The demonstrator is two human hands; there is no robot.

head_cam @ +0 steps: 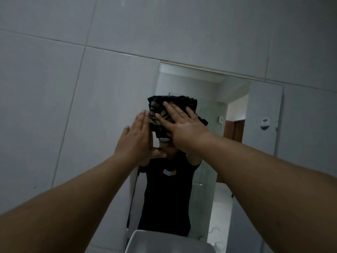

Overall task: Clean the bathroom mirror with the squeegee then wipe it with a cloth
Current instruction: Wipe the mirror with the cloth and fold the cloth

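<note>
Grey tiled wall (45, 88) lies left of the mirror (209, 92); your left hand (135, 141) stands flat and upright at the mirror's left edge, fingers straight and pressed together, holding nothing; just right of it, on the mirror's upper left area, the dark striped cloth (164, 106) is bunched against the glass; your right hand (182, 123) presses it there with fingers spread and straight; below the mirror, the white sink (164, 241) rim shows; on the mirror's right part sits a small face sticker (265, 123); no squeegee can be made out.
</note>
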